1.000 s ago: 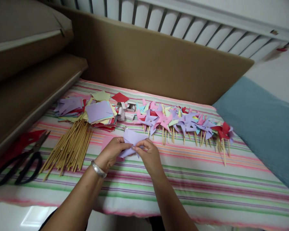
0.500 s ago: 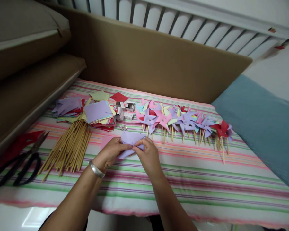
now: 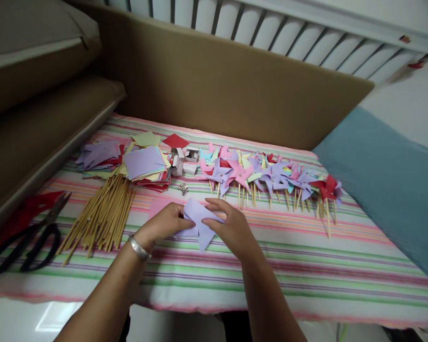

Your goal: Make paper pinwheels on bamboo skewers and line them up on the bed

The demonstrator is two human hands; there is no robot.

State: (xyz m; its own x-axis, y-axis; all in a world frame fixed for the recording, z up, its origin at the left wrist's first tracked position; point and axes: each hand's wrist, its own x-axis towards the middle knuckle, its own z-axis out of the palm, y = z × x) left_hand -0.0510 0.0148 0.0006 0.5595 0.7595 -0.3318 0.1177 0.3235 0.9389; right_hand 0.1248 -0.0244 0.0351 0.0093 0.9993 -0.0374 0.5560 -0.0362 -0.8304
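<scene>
Between my two hands is a purple paper pinwheel (image 3: 199,219), its cut blades fanned out over the striped cloth. My left hand (image 3: 167,220), with a silver bangle at the wrist, pinches its left side between thumb and fingers. On the other side, my right hand (image 3: 231,223) has its thumb and fingers around the right-hand blade. Part of a pink paper square (image 3: 159,207) shows behind my left hand. Small metal fasteners (image 3: 183,189) lie in a little heap just beyond the pinwheel.
Wooden sticks (image 3: 100,216) and black-handled scissors (image 3: 39,237) lie to the left. Stacked coloured paper (image 3: 145,164) and small open boxes (image 3: 190,155) sit behind. Finished pinwheels on sticks (image 3: 276,178) stretch along the right. A brown padded panel (image 3: 214,80) borders the back.
My hands have moved apart from the pinch at the paper's centre. The pinwheel now shows spread blades, and the metal fasteners behind it are more fully visible.
</scene>
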